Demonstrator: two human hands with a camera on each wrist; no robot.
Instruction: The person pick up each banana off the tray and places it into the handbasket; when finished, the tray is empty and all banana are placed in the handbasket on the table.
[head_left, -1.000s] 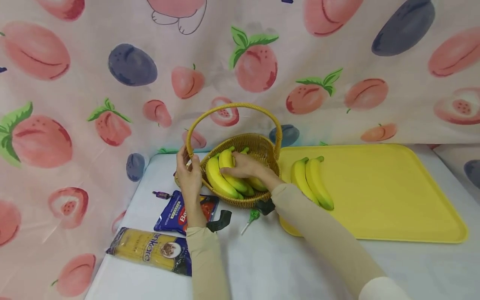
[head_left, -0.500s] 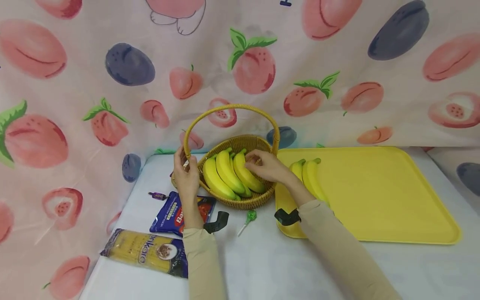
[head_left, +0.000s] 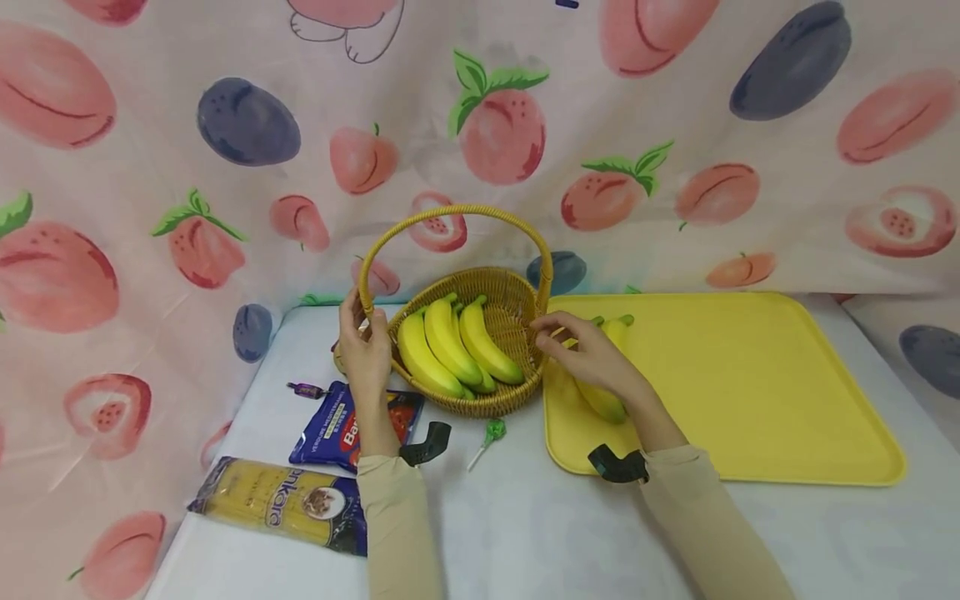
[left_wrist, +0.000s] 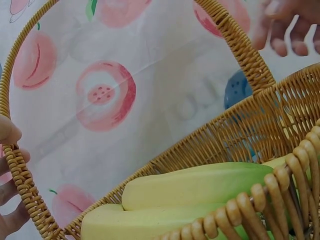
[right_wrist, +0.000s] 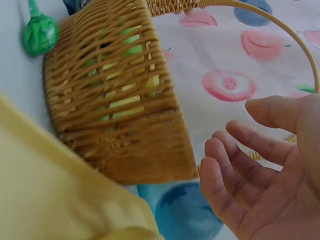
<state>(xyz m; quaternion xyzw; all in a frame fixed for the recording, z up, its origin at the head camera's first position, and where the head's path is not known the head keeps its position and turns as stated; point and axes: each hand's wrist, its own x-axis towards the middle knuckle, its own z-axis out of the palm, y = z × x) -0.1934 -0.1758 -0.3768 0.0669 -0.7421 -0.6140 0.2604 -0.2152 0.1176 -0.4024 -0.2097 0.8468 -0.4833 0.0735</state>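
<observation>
A wicker basket (head_left: 517, 404) with a tall arched handle (head_left: 457, 211) holds several yellow bananas (head_left: 442, 342), greenish at their tips. My left hand (head_left: 366, 350) grips the handle near its left foot; thumb and fingers lie on either side of it in the left wrist view. Just right of the basket hovers my right hand (head_left: 592, 354), fingers loosely bent with nothing between them; the right wrist view shows its bare palm and fingertips close by the basket's side. Beneath that hand, more bananas (head_left: 611, 406) lie on a yellow tray (head_left: 750, 392), partly hidden by it.
Left of the basket lie a small purple-wrapped candy (head_left: 306, 390), a blue packet (head_left: 330, 429) and a bag of pasta (head_left: 277, 504). A green lollipop (head_left: 495, 431) rests in front of the basket. A fruit-print cloth (head_left: 420, 100) hangs behind.
My right hand has let go of a banana in the basket and moved right, out over the tray's left edge. The left hand keeps its grip on the handle.
</observation>
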